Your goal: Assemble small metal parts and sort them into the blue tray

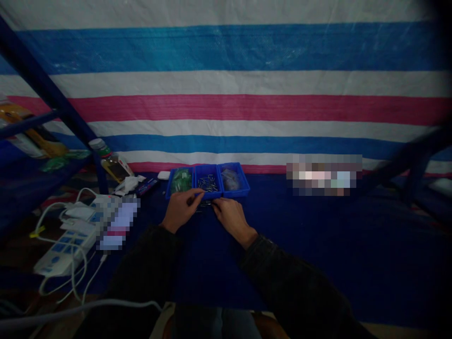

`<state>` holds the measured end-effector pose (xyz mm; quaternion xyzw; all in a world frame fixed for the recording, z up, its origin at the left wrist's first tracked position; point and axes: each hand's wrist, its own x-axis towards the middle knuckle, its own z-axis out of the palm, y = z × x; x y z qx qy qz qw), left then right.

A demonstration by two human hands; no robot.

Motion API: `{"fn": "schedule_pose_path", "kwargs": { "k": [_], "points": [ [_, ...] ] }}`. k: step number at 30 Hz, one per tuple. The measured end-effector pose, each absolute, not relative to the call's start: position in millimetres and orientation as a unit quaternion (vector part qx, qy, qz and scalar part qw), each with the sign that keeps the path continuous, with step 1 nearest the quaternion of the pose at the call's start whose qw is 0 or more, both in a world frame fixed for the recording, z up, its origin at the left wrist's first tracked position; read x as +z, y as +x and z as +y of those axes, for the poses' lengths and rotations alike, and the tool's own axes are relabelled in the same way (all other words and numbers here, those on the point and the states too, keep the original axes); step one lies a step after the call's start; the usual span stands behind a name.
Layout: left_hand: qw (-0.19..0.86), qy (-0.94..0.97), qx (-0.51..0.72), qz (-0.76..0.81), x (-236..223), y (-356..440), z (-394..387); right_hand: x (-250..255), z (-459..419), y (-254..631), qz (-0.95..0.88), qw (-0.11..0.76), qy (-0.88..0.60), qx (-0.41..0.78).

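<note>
Both hands rest on a dark blue table surface (318,245) just in front of three small blue bins. My left hand (181,207) has its fingers pinched together over a small pile of thin metal pins (206,204) lying on the table. My right hand (230,215) is curled beside it, fingertips meeting at the same pile. What each pinch holds is too small to make out. The left bin (180,181) holds green parts, the middle bin (208,181) holds loose metal pins, and the right bin (231,179) holds a clear bag.
White power strips (67,240) with cables lie at the left. A bottle (113,162) and crumpled white paper (129,184) stand behind them by a blue shelf frame (42,84). A striped tarp (247,94) hangs behind the table. Blurred objects (323,175) sit at the back right.
</note>
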<state>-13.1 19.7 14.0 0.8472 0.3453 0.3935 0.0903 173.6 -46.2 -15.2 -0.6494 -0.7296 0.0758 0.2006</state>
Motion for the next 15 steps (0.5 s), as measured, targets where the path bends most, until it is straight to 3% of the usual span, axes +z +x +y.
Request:
{"fn": "schedule_pose_path", "kwargs": {
  "k": [8,15],
  "points": [
    [0.136,0.865,0.344,0.338,10.6,-8.2,11.9,-8.8,-47.9,173.6,-0.734,0.175,-0.65,0.091],
    [0.11,0.871,0.352,0.324,12.7,-11.7,11.2,-11.2,-54.5,175.8,-0.729,0.256,-0.632,0.062]
  ]
}}
